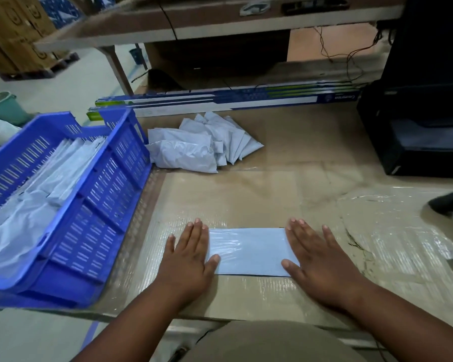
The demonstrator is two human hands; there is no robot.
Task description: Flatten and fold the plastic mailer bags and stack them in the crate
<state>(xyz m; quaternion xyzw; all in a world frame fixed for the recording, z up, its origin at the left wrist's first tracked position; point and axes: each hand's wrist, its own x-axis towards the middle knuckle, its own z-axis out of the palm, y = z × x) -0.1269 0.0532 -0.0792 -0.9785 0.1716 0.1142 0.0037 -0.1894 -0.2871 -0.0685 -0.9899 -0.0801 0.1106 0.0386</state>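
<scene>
A pale grey mailer bag (249,250) lies flat on the cardboard-covered table near the front edge. My left hand (188,254) presses on its left end with straight fingers. On its right end my right hand (315,257) presses the same way, palm down. A loose pile of crumpled mailer bags (199,143) sits farther back, in the middle of the table. At the left stands the blue plastic crate (94,194), holding several flattened bags (37,194).
Long blue and white boxes (220,100) lie along the back of the table. A black printer (419,121) stands at the right, with a dark handheld device (449,202) in front of it. A shelf (194,19) hangs overhead.
</scene>
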